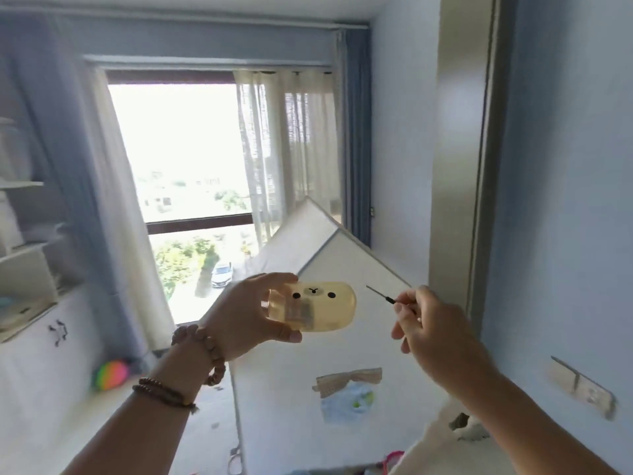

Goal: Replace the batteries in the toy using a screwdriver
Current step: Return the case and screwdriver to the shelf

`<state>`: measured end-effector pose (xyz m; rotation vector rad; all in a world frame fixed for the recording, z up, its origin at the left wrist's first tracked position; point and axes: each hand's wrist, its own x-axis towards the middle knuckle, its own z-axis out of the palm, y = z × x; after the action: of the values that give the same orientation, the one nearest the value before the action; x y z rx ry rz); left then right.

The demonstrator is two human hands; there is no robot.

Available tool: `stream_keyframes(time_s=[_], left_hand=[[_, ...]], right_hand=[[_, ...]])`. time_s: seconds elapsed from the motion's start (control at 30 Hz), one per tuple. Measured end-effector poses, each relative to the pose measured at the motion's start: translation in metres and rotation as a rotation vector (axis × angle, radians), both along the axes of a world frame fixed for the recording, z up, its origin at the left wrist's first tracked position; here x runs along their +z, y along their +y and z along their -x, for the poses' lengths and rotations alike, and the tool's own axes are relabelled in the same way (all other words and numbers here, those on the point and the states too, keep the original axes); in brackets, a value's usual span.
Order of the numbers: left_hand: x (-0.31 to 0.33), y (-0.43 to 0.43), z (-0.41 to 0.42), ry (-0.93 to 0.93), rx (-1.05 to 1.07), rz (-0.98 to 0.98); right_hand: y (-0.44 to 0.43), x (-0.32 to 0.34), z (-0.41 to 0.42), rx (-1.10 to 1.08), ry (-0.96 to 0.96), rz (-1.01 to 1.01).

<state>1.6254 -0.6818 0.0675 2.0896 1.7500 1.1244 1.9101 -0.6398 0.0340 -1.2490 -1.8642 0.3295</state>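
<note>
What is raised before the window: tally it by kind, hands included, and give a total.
Hands: 2 (left hand, right hand)
Bear-face toy: 1
Screwdriver: 1
Total: 4

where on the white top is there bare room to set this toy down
Bare white top runs left of the beige bow and blue cloth, up to its left edge, and above the bow, below the held toy. The near end is crowded with blurred items.

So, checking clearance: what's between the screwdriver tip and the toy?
Nothing: in the head view, only a bare gap separates the screwdriver tip from the toy.
</note>
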Motion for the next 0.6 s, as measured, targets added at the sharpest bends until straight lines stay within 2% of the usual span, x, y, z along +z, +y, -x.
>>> stream_keyframes(time_s=[0.3, 0.6], left_hand=[[0.006, -0.163, 0.176, 0.066, 0.415, 0.036], [0.011, -0.228, 0.326, 0.082, 0.528, 0.034]], right_hand=[[-0.058, 0.006, 0.224, 0.431, -0.009, -0.032], [-0.081, 0.005, 0.394, 0.543, 0.004, -0.07]])
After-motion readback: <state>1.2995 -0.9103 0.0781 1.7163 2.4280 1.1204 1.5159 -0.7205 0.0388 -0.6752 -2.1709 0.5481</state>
